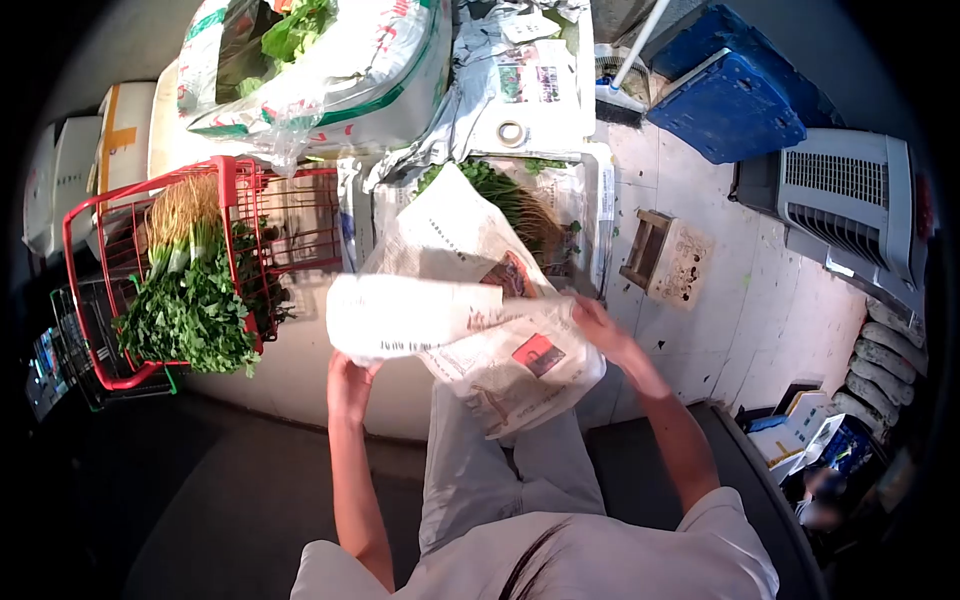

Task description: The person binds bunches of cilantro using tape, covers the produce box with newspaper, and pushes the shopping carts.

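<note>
A large sheet of newspaper (pixel 420 252), folded over in places, is held up in front of me above my lap. My left hand (pixel 352 385) is closed on its lower left edge, the fingertips partly hidden by the paper. On the right edge my right hand (pixel 598 325) grips the sheet, thumb on top. Behind the newspaper, a bunch of leafy greens (pixel 490 190) with thin brown roots lies in a white box (pixel 604 185) lined with newspaper. The sheet covers part of the box and greens.
At left, a red basket (pixel 228 180) holds rooted leafy greens (pixel 190 290). Beyond it sits a white plastic sack (pixel 385 60) of leaves. A tape roll (pixel 510 133) lies on newspaper behind the box. A small stool (pixel 670 258), broom (pixel 622 88) and air cooler (pixel 850 180) stand right.
</note>
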The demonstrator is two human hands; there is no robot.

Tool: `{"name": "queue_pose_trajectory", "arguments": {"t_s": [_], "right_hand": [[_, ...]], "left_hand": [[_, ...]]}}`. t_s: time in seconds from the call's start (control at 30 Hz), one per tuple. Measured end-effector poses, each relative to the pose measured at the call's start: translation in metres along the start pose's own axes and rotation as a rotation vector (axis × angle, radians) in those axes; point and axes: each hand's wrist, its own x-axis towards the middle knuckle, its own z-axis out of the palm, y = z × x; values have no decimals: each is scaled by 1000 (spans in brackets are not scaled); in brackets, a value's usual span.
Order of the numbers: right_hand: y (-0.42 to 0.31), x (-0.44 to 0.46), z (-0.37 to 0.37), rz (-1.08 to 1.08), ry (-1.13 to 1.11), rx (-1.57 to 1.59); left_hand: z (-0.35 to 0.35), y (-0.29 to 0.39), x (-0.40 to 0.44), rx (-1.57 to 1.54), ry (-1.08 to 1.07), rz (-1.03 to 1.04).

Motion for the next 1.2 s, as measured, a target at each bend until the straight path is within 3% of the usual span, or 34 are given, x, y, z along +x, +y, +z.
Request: {"name": "queue_pose_trajectory", "arguments": {"t_s": [0.07, 0.13, 0.17, 0.27, 0.3, 0.4, 0.53, 0.6, 0.67, 0.73, 0.77, 0.8, 0.83, 0.87, 0.93, 0.97, 1.0, 1.07, 1.17, 1.2], "right_hand": [[14, 2, -4, 124, -65, -33], [31, -2, -2, 236, -98, -371], [55, -7, -4, 130, -71, -288], [86, -13, 7, 251, -120, -305], [86, -15, 23, 301, -72, -136], [108, 7, 57, 307, -99, -94], [136, 28, 78, 337, -213, -154], [151, 33, 82, 294, -105, 160], [146, 41, 76, 240, -194, 124], [161, 55, 73, 408, -79, 413], [170, 66, 69, 406, -77, 416], [183, 81, 62, 327, -133, 83], [186, 97, 58, 241, -186, -251], [141, 106, 69, 365, -74, -683], [180, 155, 13, -86, -42, -225], [201, 179, -16, -296, -99, -16], [143, 173, -6, -371, -79, 1], [35, 148, 21, -463, -34, -1], [-66, 117, 27, -461, 157, -197], [-58, 123, 6, -466, 153, -198]], "left_hand": [[-29, 2, -1, 24, 91, -73], [-31, 10, -11, 164, -48, -62], [-41, 6, -5, 228, -21, -33], [-42, 0, -1, 514, 85, -12], [-53, -10, 7, 539, 98, -24], [-41, -25, 9, 731, 182, -15], [-47, -22, 8, 580, 189, -98], [-65, -16, 10, 715, 88, -99], [-48, 5, -2, 753, 63, -148], [-49, 17, -3, 806, 23, -224], [-52, 23, -3, 830, -28, -212], [-57, 30, -2, 854, -80, -201], [-67, 40, -1, 861, -123, -131], [-71, 58, -4, 964, -141, -12], [-46, 95, -29, 1055, -57, 239], [-43, 115, -43, 1257, -105, 413], [-28, 123, -58, 1393, -84, 754], [7, 137, -84, 1739, -141, 1162], [11, 107, -85, 1941, -332, 1121], [7, 85, -75, 1907, -406, 1073]]}}
